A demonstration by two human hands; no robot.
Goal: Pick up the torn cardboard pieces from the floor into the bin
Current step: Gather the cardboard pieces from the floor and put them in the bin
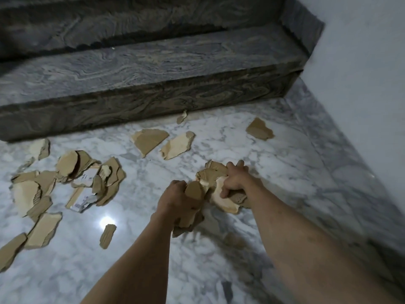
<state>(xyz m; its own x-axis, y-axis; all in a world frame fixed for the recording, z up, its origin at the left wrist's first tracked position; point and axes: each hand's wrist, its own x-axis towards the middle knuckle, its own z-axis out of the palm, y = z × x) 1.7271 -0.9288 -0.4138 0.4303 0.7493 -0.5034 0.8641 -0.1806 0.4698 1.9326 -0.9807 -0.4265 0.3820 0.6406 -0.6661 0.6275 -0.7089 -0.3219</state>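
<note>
Now both left hand (178, 199) and right hand (235, 182) grip cardboard pieces (213, 183) between them

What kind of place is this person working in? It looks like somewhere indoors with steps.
Probably the foot of an indoor staircase, maybe a home's entry or landing. A dark veined stone step rises from a polished white marble floor, and a plain pale wall closes the right side. Torn cardboard pieces litter the floor.
</note>
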